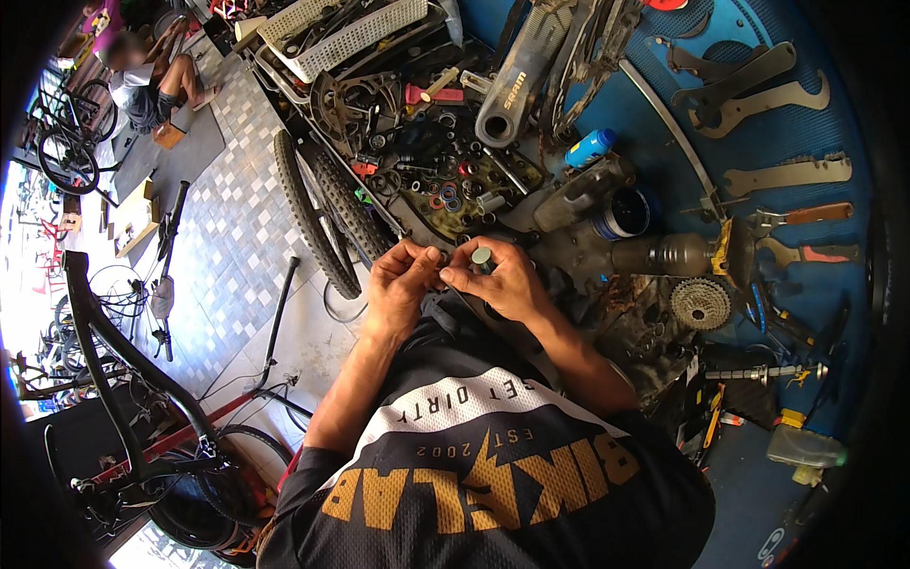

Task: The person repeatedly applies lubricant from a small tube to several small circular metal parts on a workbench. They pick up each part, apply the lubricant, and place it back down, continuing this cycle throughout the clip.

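Observation:
Both my hands meet in front of my chest at the edge of the parts-strewn bench. My left hand point(403, 282) is closed, thumb and fingers pinched at something small that I cannot make out. My right hand point(507, 286) is wrapped round an object with a round grey-green end point(482, 256), which shows between thumb and forefinger; the rest of it is hidden. The fingertips of the two hands nearly touch. Just beyond them lie small rings and bearings point(444, 197) on a grimy surface.
A crank arm point(517, 81), a blue bottle point(590, 149) and an open dark tub point(626, 211) stand on the bench. Wrenches point(763, 104) hang on the blue right side, above a cassette point(700, 302). Tyres point(318, 213) and a black frame point(123, 379) are at left. A person point(152, 85) sits far left.

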{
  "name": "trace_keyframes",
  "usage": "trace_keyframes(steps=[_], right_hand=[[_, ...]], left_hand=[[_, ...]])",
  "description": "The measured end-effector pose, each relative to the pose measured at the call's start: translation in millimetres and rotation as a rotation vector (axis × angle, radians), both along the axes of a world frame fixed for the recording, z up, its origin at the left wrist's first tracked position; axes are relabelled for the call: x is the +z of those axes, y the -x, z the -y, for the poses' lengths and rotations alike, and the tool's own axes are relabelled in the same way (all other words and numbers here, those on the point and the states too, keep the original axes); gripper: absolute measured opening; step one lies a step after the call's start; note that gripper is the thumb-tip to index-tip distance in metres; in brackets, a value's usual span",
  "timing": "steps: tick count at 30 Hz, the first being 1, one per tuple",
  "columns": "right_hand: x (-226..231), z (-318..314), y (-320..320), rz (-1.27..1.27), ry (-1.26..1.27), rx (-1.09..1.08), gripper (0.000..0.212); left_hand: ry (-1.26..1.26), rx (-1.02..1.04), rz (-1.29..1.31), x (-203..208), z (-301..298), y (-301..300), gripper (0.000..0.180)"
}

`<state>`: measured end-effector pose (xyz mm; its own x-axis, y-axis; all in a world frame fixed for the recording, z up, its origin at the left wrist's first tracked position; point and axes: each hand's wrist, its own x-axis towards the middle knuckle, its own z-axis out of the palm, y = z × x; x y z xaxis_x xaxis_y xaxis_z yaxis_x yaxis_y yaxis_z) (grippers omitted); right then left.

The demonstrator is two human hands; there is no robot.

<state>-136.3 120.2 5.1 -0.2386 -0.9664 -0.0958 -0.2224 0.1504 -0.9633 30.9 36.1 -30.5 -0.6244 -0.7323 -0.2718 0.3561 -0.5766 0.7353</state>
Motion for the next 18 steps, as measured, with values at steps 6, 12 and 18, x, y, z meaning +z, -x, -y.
trace_keyframes(steps=[6,12,18], right_hand=[[1.5,-2.9,3.8,-0.025,-0.035,0.052,0.029],[-2.4,-1.9,5.7,0.219,-0.025,0.013,0.024],[2.8,-4.7,7.6,0.004,0.024,-0.02,0.02]], left_hand=[[0.17,-0.06,0.13,2.9,-1.1,-1.2,0.022],[0.252,-0.082,0.19,5.0,2.5,-2.0,0.024],[0.284,-0.058,0.191,1.4,2.3,4.5,0.022]])
